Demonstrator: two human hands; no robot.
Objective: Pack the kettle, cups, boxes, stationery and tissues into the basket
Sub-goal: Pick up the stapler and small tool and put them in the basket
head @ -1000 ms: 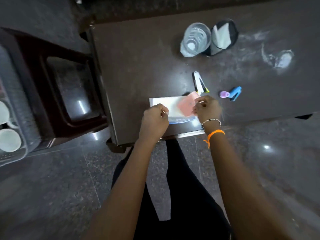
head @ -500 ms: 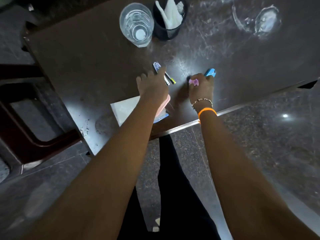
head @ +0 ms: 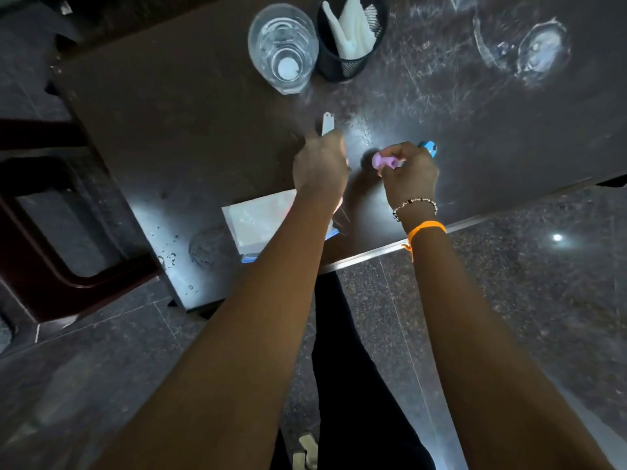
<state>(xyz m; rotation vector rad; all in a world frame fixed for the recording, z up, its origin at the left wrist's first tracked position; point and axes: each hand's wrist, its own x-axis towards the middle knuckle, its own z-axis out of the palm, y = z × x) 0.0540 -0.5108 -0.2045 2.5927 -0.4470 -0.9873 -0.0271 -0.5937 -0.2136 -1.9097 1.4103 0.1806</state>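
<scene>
The person's right hand [head: 409, 173] is curled around small stationery near the front of the dark table [head: 169, 137] — a pink, rounded piece [head: 385, 161] is pinched between the fingers, and a blue item [head: 429, 148] pokes out past the knuckles on the far side, pressed against the same hand; whether the blue one is lifted or resting on the tabletop cannot be told. The left hand [head: 320, 164], just beside it, is closed over a slim white object [head: 327, 123] whose end sticks out beyond the fingers toward the back of the table; the fingers are folded in tight, though the grip itself is hidden under the back of the hand. Behind that wrist, close to the table's near edge, lies a flat white packet with a blue border [head: 258, 220], partly covered by the left forearm, with a sliver of something pink at the arm's edge. On the right wrist sit a beaded bracelet [head: 414, 205] and an orange band [head: 426, 228]. Further back on the table stands a clear stack of plastic cups [head: 283, 45], and touching it on the right, a black mesh holder [head: 349, 62] with white tissues [head: 351, 32] standing up in it. The tabletop is scuffed — pale rings mark its far right part. A dark red chair [head: 51, 232] stands to the left on the speckled floor [head: 526, 283].
</scene>
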